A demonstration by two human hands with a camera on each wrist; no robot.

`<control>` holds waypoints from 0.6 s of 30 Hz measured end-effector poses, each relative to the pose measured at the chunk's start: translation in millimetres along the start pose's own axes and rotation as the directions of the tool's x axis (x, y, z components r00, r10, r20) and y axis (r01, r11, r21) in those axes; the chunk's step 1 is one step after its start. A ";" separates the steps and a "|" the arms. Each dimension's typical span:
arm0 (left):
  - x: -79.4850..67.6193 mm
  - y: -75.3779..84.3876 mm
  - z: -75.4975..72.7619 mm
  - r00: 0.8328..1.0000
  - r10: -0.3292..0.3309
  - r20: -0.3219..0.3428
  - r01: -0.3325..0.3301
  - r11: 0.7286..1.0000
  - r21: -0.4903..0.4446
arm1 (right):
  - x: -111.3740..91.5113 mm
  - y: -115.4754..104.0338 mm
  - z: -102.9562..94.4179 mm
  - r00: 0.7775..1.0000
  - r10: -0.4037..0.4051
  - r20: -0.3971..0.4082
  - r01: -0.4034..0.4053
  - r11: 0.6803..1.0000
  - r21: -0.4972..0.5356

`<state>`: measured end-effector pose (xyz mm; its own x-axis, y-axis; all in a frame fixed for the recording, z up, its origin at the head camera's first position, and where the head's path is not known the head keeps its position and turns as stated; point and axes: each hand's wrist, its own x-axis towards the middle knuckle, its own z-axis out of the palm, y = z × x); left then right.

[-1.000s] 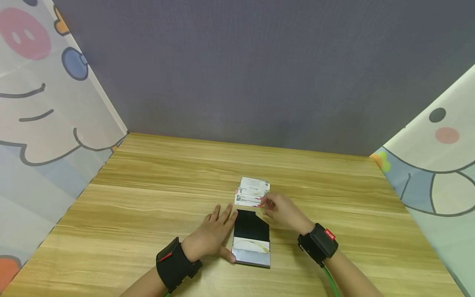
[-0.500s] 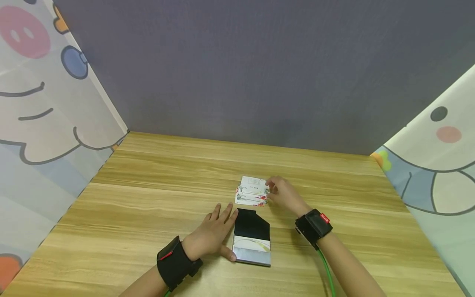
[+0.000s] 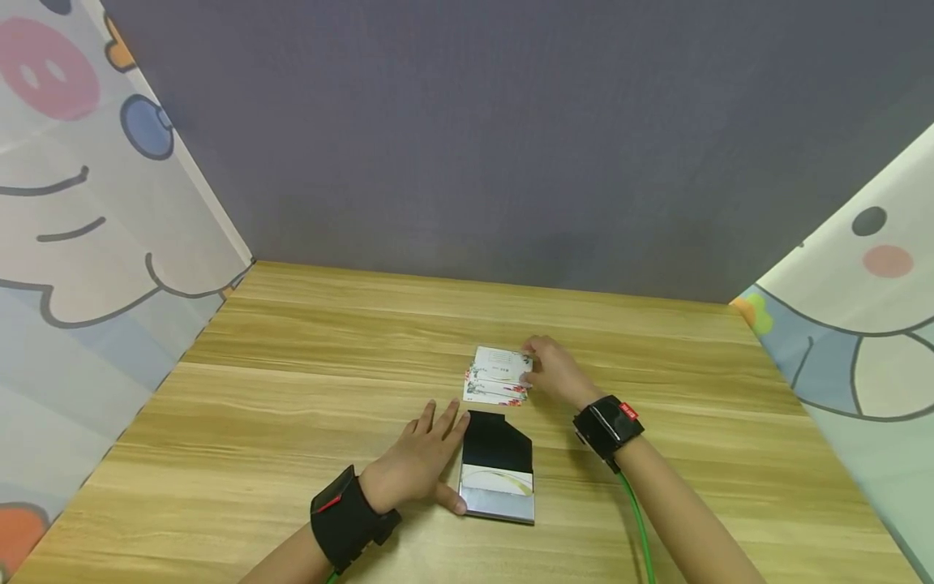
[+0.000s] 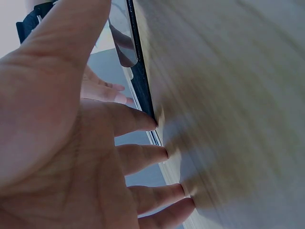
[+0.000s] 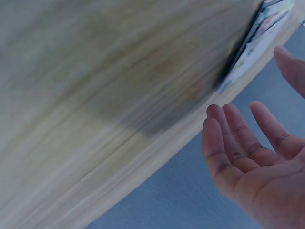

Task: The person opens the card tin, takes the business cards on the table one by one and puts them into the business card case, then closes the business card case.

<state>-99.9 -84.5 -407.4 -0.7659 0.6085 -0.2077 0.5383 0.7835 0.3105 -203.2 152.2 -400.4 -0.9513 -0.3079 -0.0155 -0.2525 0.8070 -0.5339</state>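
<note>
A card case [image 3: 498,506] lies with its black flap folded out away from me, a white card with a gold curve showing in its silver pocket. My left hand [image 3: 417,464] rests with spread fingers along the case's left edge, thumb at the near corner; the left wrist view shows its fingertips [image 4: 164,151] on the table. Beyond the case, several white printed cards [image 3: 500,370] lie overlapped in a fanned pile. Over the pile's right edge hovers my right hand [image 3: 558,371], thumb apart from the loosely bent fingers [image 5: 267,126]; no card is between them in the right wrist view.
The wooden table [image 3: 314,405] runs back to a grey panel [image 3: 467,146]. Cartoon-printed sheets [image 3: 95,243] stand at both sides. A green cable [image 3: 636,507] trails from the right wrist strap.
My right hand has moved away from me along the pile's right side, from its near corner to the top card's edge, and its fingers have spread. The left hand and case stay put.
</note>
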 end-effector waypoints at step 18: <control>0.3 0.3 -0.8 1.000 -0.003 0.007 0.003 1.000 0.013 | 5.2 1.8 12.2 1.000 -0.021 -0.012 0.020 0.997 -0.079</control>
<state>-100.3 -84.1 -406.6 -0.7650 0.6071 -0.2150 0.5405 0.7867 0.2981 -206.4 146.0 -411.7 -0.9477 -0.3190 0.0058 -0.2849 0.8380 -0.4654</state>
